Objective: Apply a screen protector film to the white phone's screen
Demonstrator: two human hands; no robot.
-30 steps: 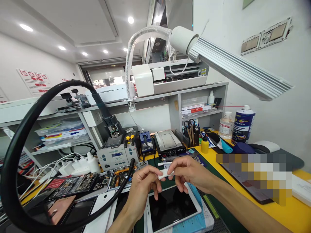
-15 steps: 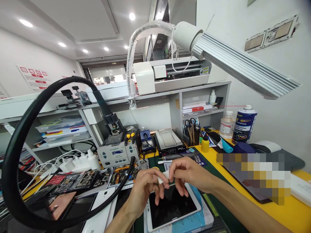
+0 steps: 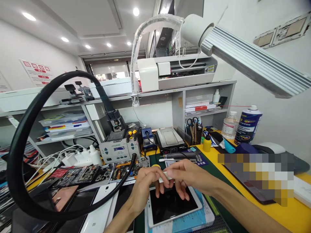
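A white-framed tablet (image 3: 173,207) with a dark screen lies on a light blue box (image 3: 206,215) at the bottom centre. Above its upper part, my left hand (image 3: 148,183) and my right hand (image 3: 187,176) meet, fingers bent. Between their fingertips is a small white piece (image 3: 165,177), pinched from both sides and partly covered by the fingers. What exactly it is cannot be made out.
A black hose (image 3: 14,161) loops across the left side. Circuit boards (image 3: 77,176) and a tray of parts (image 3: 121,170) lie left of the hands. Beyond them stand a grey station (image 3: 119,152) and a yellow bottle (image 3: 206,143). A spray can (image 3: 248,126) is at the right.
The view has shifted slightly. My right fingers have closed in over the white piece, and less of it shows between my hands.
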